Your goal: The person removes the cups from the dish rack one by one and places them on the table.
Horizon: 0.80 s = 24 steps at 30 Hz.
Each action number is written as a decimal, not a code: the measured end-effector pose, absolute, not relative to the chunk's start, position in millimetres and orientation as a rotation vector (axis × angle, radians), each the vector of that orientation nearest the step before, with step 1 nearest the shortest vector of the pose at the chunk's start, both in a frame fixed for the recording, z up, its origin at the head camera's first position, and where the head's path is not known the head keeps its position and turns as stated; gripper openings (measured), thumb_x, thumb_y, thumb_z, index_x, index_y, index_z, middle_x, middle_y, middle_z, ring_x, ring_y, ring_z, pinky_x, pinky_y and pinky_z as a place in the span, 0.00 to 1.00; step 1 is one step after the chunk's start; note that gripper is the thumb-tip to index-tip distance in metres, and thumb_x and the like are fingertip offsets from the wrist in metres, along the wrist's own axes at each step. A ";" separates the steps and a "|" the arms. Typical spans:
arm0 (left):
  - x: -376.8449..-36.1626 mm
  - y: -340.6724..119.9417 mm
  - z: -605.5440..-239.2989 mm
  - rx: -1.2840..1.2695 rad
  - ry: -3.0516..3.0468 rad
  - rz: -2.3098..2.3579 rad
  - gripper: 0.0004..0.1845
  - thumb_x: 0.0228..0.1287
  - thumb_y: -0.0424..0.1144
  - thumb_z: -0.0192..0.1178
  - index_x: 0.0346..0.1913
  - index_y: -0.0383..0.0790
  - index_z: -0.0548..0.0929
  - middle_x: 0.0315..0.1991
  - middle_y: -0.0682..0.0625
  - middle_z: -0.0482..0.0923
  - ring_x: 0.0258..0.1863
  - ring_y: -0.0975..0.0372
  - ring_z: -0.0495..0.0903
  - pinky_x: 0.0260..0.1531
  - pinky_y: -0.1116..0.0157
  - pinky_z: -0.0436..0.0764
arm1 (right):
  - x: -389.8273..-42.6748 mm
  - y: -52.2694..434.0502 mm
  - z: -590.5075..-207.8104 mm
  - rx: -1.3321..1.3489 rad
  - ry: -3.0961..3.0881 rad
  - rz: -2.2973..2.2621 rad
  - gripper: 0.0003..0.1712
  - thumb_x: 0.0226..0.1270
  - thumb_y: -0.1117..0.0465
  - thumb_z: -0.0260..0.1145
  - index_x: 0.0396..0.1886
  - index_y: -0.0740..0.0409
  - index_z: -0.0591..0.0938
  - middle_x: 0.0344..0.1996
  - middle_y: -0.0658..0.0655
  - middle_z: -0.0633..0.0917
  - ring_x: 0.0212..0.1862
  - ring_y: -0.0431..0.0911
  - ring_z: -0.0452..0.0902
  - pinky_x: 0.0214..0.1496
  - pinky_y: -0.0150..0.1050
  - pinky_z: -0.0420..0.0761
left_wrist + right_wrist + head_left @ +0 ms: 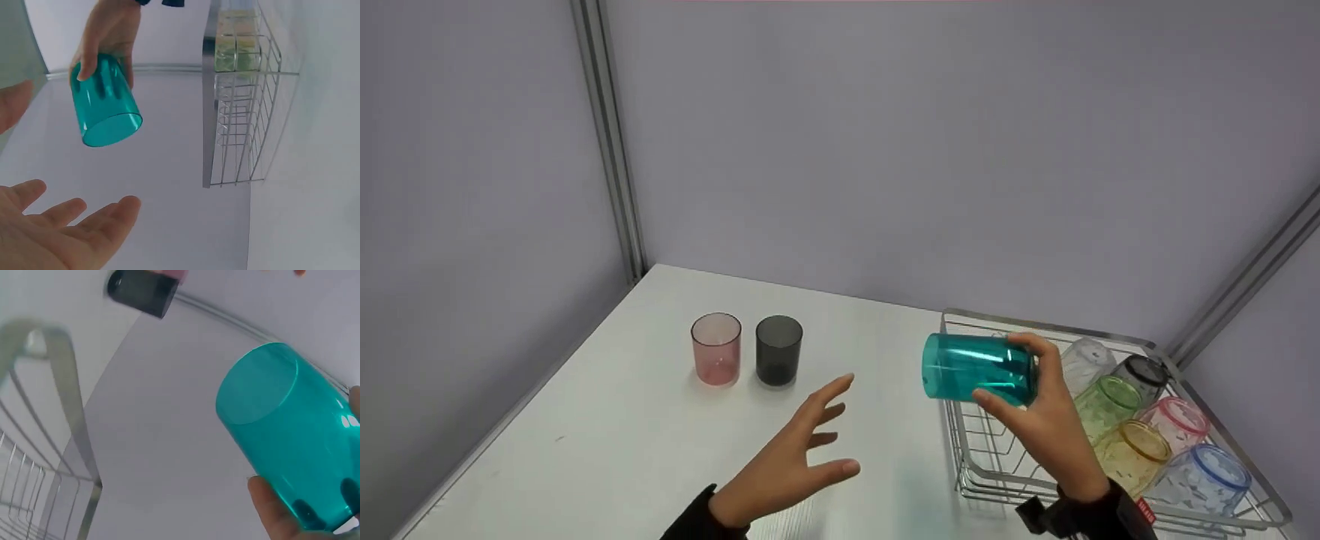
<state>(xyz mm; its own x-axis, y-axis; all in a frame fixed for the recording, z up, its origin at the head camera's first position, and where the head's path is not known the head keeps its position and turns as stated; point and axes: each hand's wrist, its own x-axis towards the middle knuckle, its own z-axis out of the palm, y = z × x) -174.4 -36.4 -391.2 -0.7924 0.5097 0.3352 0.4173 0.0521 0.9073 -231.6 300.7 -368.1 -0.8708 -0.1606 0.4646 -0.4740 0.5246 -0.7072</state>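
Observation:
My right hand (1046, 420) grips a teal see-through cup (979, 369) on its side, mouth facing left, in the air by the left end of a wire basket (971, 465). The same teal cup (107, 104) shows in the left wrist view and the teal cup (292, 433) fills the right wrist view, with fingertips (278, 512) curled round its base. My left hand (795, 457) hovers open over the white table (607, 420), fingers spread, a little left of the cup and holding nothing. A pink cup (715, 348) and a dark grey cup (778, 349) stand upright side by side further back.
The wire basket holds several cups lying on their sides: clear (1086, 360), dark (1141, 375), green (1110, 403), pink-rimmed (1176, 420), yellow (1132, 454), blue (1207, 476). Grey partition walls with metal posts (611, 150) close the table's back and sides.

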 end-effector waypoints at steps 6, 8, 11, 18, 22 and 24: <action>-188.6 -15.6 -383.0 1.070 2.105 1.963 0.46 0.61 0.47 0.64 0.73 0.64 0.44 0.74 0.53 0.44 0.71 0.55 0.56 0.63 0.55 0.66 | -166.2 246.0 -336.0 0.365 -2.394 1.599 0.42 0.58 0.68 0.69 0.65 0.50 0.54 0.62 0.62 0.61 0.56 0.63 0.66 0.47 0.53 0.79; -191.7 -9.9 -381.6 1.098 2.054 1.976 0.47 0.60 0.49 0.65 0.73 0.65 0.43 0.74 0.53 0.44 0.71 0.55 0.56 0.63 0.57 0.67 | -159.6 239.1 -339.2 0.319 -2.388 1.674 0.42 0.57 0.69 0.68 0.64 0.50 0.53 0.61 0.62 0.61 0.56 0.63 0.66 0.47 0.53 0.80; -193.2 -3.3 -381.1 1.123 1.973 1.978 0.48 0.58 0.52 0.65 0.73 0.65 0.43 0.74 0.52 0.45 0.70 0.55 0.57 0.63 0.58 0.68 | -153.6 233.6 -346.2 0.261 -2.400 1.740 0.43 0.56 0.67 0.69 0.64 0.49 0.54 0.62 0.62 0.61 0.57 0.64 0.65 0.48 0.53 0.79; -189.9 3.9 -382.8 1.079 1.825 2.006 0.41 0.59 0.47 0.66 0.71 0.60 0.54 0.70 0.48 0.53 0.64 0.55 0.66 0.59 0.60 0.72 | -142.7 229.5 -356.7 0.189 -2.418 1.809 0.42 0.58 0.63 0.69 0.64 0.46 0.52 0.64 0.61 0.58 0.59 0.66 0.61 0.45 0.53 0.79; -189.7 5.7 -381.8 1.020 1.800 2.031 0.36 0.59 0.45 0.66 0.68 0.58 0.60 0.68 0.49 0.57 0.61 0.55 0.69 0.55 0.61 0.75 | -141.0 230.6 -361.0 0.189 -2.399 1.848 0.41 0.59 0.64 0.67 0.63 0.45 0.52 0.64 0.62 0.57 0.59 0.67 0.61 0.41 0.51 0.81; -190.3 5.7 -380.5 1.005 1.809 2.033 0.35 0.59 0.44 0.66 0.67 0.58 0.62 0.68 0.49 0.58 0.60 0.55 0.70 0.54 0.61 0.76 | -141.1 231.3 -362.3 0.199 -2.404 1.850 0.40 0.60 0.64 0.67 0.63 0.46 0.52 0.64 0.62 0.57 0.59 0.67 0.61 0.41 0.51 0.81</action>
<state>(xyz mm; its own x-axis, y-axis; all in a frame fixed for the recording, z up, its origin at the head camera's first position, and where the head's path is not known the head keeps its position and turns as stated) -190.3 5.7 -380.5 -0.7347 0.5926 0.3302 0.2590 -0.2049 0.9439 -141.1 231.3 -362.3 -0.9863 -0.0418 0.1595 -0.1649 0.2528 -0.9534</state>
